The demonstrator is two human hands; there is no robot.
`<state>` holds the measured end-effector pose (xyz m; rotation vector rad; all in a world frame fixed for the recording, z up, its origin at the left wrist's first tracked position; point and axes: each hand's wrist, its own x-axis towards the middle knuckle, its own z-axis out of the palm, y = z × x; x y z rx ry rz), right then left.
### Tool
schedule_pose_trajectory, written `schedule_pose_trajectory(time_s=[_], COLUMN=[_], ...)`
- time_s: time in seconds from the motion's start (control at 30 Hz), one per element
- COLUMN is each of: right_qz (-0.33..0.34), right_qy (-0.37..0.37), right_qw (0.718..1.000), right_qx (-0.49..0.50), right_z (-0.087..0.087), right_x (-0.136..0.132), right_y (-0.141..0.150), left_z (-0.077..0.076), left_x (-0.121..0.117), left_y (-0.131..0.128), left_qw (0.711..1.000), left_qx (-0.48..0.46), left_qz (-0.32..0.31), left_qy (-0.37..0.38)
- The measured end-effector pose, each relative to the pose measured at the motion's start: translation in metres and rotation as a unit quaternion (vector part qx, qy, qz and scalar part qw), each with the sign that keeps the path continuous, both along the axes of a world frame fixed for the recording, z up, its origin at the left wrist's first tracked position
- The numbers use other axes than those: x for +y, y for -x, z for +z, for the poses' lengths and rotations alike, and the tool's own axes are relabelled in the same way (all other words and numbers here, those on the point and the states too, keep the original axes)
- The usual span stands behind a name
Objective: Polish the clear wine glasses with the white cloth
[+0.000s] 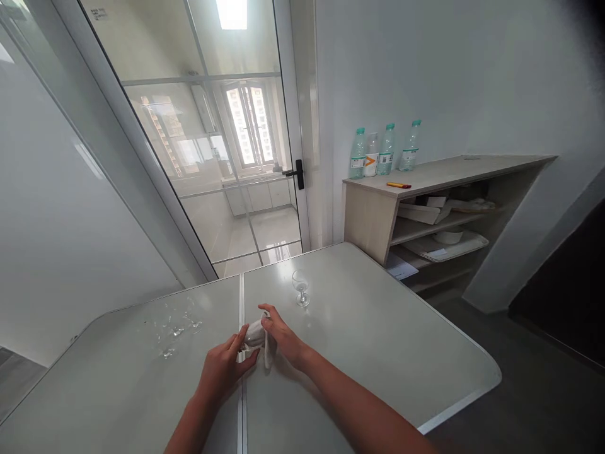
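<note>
Left side of smooth, pale table (368, 340): clear stemmed glasses (176, 330) in a loose group. Next, over the table near its metal seam (242, 413), left hand (222, 366) clamped round the held glass (253, 339), clear and tilted. Soft, off-white cloth (269, 356) bunched at that glass, one end draping down; right hand (281, 333) pinches it, fingers curved. Just beyond, right of the seam: lone glass (301, 289), round-bowled, upright on its foot.

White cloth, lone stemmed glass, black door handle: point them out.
White cloth (269, 357), head view, on its hanging end.
Lone stemmed glass (300, 281), head view, on its bowl.
Black door handle (300, 175), head view, on its plate.
</note>
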<state>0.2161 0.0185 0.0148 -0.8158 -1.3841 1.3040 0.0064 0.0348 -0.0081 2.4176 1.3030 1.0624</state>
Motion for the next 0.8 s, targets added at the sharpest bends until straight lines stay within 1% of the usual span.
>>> schedule_pose_trajectory(time_s=[0.03,0.07,0.1,0.13,0.17,0.2,0.23,0.27,0.3,0.33,0.37,0.4,0.43,0.47,0.5,0.53,0.57,0.6,0.63,0.67,0.7,0.73,0.8], right_qz=[-0.001,-0.001,0.000,0.005,0.014,0.025,0.034,0.038,0.035,0.024,0.009,-0.009,-0.028,-0.045,-0.059,-0.067,-0.067,-0.057,-0.040,-0.020,-0.002,0.010,0.026], right_qy=[-0.019,-0.046,-0.074,-0.100,-0.122,-0.139,-0.153,-0.164,-0.169,-0.165,-0.150,-0.126,-0.096,-0.065,-0.041,-0.025,-0.016,-0.015,-0.017,-0.021,-0.027,-0.036,-0.061], right_qw=[1.000,0.998,0.995,0.992,0.989,0.987,0.986,0.984,0.983,0.984,0.986,0.989,0.992,0.994,0.995,0.996,0.997,0.998,0.999,1.000,1.000,0.999,0.998], right_qx=[-0.019,-0.043,-0.065,-0.077,-0.078,-0.072,-0.064,-0.060,-0.060,-0.063,-0.067,-0.072,-0.074,-0.073,-0.067,-0.056,-0.039,-0.019,-0.003,0.007,0.010,0.008,-0.001], right_z=[0.001,0.003,0.005,0.007,0.010,0.012,0.014,0.016,0.017,0.017,0.017,0.016,0.015,0.014,0.013,0.013,0.013,0.013,0.014,0.016,0.017,0.019,0.021], right_x=[-0.001,-0.001,-0.002,-0.003,-0.005,-0.006,-0.007,-0.008,-0.009,-0.009,-0.008,-0.006,-0.004,-0.002,0.000,0.002,0.003,0.003,0.003,0.002,0.001,-0.001,-0.005], right_y=[-0.001,-0.002,-0.004,-0.006,-0.009,-0.012,-0.014,-0.015,-0.015,-0.015,-0.014,-0.013,-0.011,-0.010,-0.009,-0.008,-0.008,-0.009,-0.009,-0.010,-0.011,-0.012,-0.014], left_z=[0.003,0.007,0.010,0.012,0.014,0.015,0.014,0.013,0.011,0.009,0.006,0.003,0.001,-0.001,-0.003,-0.004,-0.003,-0.003,-0.001,0.000,0.002,0.003,0.005], left_x=[-0.003,-0.005,-0.007,-0.009,-0.010,-0.010,-0.010,-0.009,-0.008,-0.008,-0.007,-0.006,-0.006,-0.006,-0.006,-0.006,-0.006,-0.007,-0.007,-0.008,-0.008,-0.009,-0.010], left_y=[-0.004,-0.007,-0.010,-0.012,-0.013,-0.012,-0.010,-0.008,-0.007,-0.005,-0.005,-0.005,-0.007,-0.009,-0.011,-0.014,-0.016,-0.019,-0.021,-0.022,-0.023,-0.022,-0.019], left_qw=[0.999,0.995,0.983,0.964,0.936,0.908,0.888,0.876,0.875,0.886,0.907,0.935,0.963,0.983,0.994,0.998,0.999,0.998,0.998,0.995,0.986,0.970,0.923], left_qx=[-0.027,-0.061,-0.099,-0.136,-0.163,-0.187,-0.208,-0.220,-0.224,-0.219,-0.202,-0.176,-0.143,-0.106,-0.071,-0.045,-0.032,-0.035,-0.054,-0.086,-0.126,-0.168,-0.234], left_qz=[0.000,-0.004,-0.027,-0.053,-0.085,-0.108,-0.120,-0.126,-0.125,-0.116,-0.100,-0.075,-0.045,-0.013,0.015,0.033,0.042,0.042,0.033,0.017,-0.006,-0.034,-0.088], left_qy=[0.032,0.082,0.150,0.222,0.299,0.358,0.393,0.410,0.411,0.392,0.354,0.298,0.226,0.148,0.077,0.027,0.000,-0.003,0.016,0.055,0.111,0.175,0.293])
